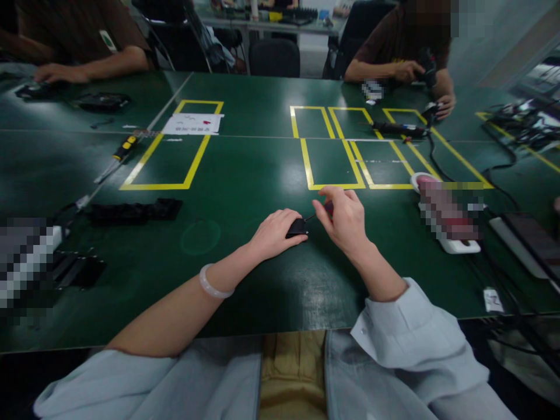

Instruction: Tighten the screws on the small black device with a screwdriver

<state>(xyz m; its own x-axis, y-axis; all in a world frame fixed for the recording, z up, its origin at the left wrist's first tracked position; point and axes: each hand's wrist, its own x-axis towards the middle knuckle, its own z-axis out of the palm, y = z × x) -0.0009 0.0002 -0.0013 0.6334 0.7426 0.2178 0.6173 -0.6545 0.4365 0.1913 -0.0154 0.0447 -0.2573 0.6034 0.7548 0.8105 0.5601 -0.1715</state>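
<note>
My left hand (276, 234) is closed round a small black block-like part (297, 227), keeping it on the green tabletop. A tiny bright spot shows at its right corner; the fingers cover much of the rest. Just to the right, my right hand (347, 220) pinches a screwdriver (329, 207) with a dark, reddish handle. Its thin shaft slants down leftward to the block's right end. Whether the tip touches a screw is too small to tell.
Black strip-like parts (135, 210) lie to the left, with a yellow-and-black screwdriver (125, 148) beyond. A phone-like object on a white stand (464, 246) and cables (499, 169) are at right. Yellow tape outlines (336, 186) mark the green table (245, 175). Two people work across it.
</note>
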